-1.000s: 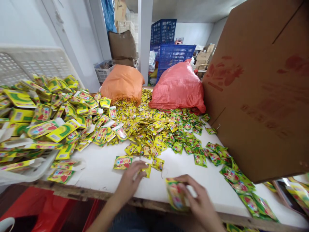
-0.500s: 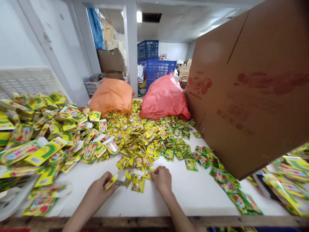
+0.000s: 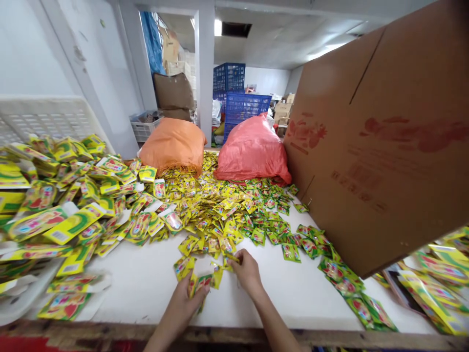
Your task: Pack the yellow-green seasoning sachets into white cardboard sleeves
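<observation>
risks first. the left hand (image 3: pixel 188 300) pinched a small fan of yellow sachets (image 3: pixel 200 283) between thumb and fingers, and the grip looked shallow; a packet near the outer edge could likely slide free and drop back on the white table (image 3: pixel 146 283) or over its near edge, which sat close under the wrist. the foil-like wrappers looked slick, so any added packet would probably loosen the bunch. the right hand (image 3: pixel 247 269) worked at the fringe of the loose pile (image 3: pixel 220 215); dragging one packet out could pull neighbours with it and blur the count, if a count mattered. green sachets (image 3: pixel 311 244) lay just beside the yellow ones on the right, so a mixed pick seemed possible. the big cardboard box (image 3: pixel 377 146) leaned over the table's right side and crowded that reach.

pose. left forearm came up from the bottom edge, hand palm-down and curled, closed on the bunch just above the table surface, near the front. right forearm angled in from lower right, wrist low, fingers bent with tips closing on one yellow sachet (image 3: pixel 230 258) at the pile's near edge; whether it was fully gripped or only touched i could not tell.

around: flat yellow cartons (image 3: pixel 69 215) heaped left, an orange sack (image 3: pixel 174 144) and a pink sack (image 3: pixel 252 149) at the back.
</observation>
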Available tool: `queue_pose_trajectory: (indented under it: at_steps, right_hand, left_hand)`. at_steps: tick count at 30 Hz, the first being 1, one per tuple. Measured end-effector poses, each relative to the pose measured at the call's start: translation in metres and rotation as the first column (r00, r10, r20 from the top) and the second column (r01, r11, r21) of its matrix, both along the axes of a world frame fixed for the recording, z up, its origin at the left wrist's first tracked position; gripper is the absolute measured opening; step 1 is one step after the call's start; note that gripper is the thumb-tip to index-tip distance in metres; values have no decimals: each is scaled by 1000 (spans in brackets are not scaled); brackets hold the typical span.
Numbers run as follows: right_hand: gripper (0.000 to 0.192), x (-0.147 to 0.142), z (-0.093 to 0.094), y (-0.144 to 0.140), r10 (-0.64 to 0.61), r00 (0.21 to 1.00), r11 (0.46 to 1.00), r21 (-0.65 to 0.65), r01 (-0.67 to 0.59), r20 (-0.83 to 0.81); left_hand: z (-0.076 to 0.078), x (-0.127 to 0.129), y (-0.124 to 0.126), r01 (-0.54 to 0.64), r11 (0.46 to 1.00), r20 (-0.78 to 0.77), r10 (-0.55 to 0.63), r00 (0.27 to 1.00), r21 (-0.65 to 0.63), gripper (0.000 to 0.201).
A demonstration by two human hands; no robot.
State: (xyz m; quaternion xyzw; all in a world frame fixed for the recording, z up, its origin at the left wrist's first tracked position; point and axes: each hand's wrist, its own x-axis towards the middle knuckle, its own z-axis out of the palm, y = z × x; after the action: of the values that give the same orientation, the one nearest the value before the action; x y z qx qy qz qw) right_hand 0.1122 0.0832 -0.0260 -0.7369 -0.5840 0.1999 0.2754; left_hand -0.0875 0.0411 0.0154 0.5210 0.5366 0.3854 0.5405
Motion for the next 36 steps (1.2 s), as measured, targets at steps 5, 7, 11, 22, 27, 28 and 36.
queue_pose_trajectory:
  at_steps: [5,7,11,22,27,28,36]
  right_hand:
    - [20,71,25,25,149,988,984,88,-152,43]
    - [19,97,38,41,205,972,973,80,-215,117]
    - [13,114,45,67,277,927,954,44,-297,253]
    - [19,83,2,1,183,915,958,146,-249,359]
    - [16,72,7,-39,315,928,917,189,-351,198]
    - [17,75,12,-41,282,946,924,222,-312,157]
    - [27,53,16,-58,83,952,995,-85,-61,294]
  left_hand:
    - [-15,8,-9,-37,995,104,47,993,-91,45]
    - [-20,18,-11,-44,985,196,76,978,-165,49]
    - [-26,39,-9,19,975,320,55,946,-222,57]
    - [-22,50,-10,124,957,439,3,898,-261,46]
    - [-20,51,-7,126,956,364,-22,931,-265,46]
    - [-21,51,-7,119,955,350,-17,937,-272,48]
    - [-30,51,-7,116,955,299,-30,954,-273,48]
